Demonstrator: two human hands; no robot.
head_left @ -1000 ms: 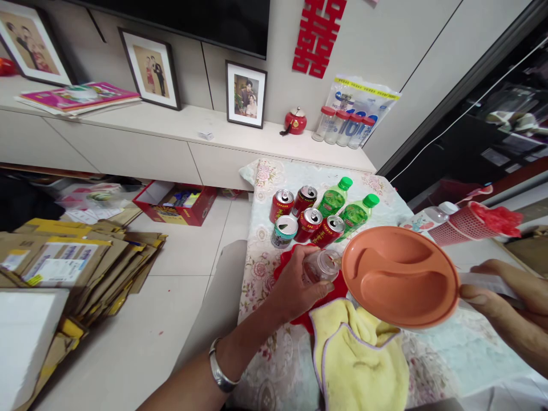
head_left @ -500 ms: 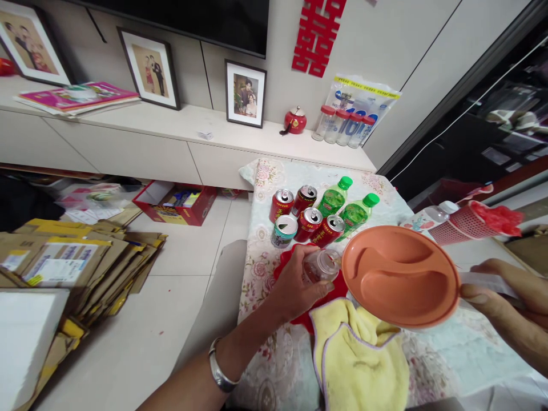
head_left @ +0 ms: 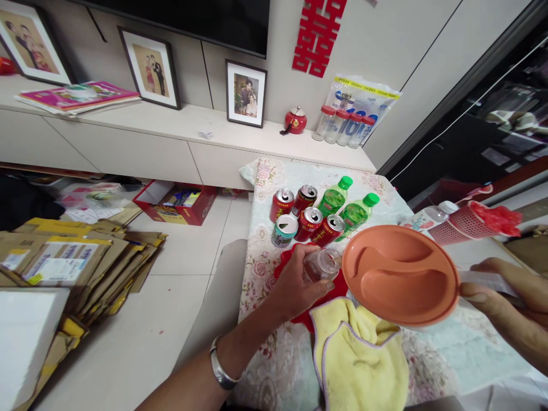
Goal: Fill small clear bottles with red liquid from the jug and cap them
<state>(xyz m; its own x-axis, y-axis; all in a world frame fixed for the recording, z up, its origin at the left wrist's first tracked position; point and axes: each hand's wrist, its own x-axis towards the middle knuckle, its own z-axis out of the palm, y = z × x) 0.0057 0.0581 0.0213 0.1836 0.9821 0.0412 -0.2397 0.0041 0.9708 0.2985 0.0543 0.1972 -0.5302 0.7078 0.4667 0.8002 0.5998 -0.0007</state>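
Note:
My left hand (head_left: 295,282) is wrapped round a clear open-mouthed jar (head_left: 322,264), tilted with its mouth toward the right. Beneath it lies a red scalloped mat or tray (head_left: 306,319), mostly covered. At the right, my right hand (head_left: 509,302) pinches an orange round divided dish (head_left: 402,288) by its right side, where a pale, translucent strip (head_left: 488,281) shows between the fingers; whether this is the dish's handle I cannot tell. The dish's left rim is close to the jar's mouth. Below both hands a yellow cloth (head_left: 363,365) lies crumpled on the table.
Several red drink cans (head_left: 309,222), a small teal-and-white can (head_left: 284,230) and two green bottles (head_left: 355,214) stand beyond my hands on the floral tablecloth (head_left: 257,268). A pink basket (head_left: 460,222) is to the right. Flattened cardboard (head_left: 85,262) fills the floor at left.

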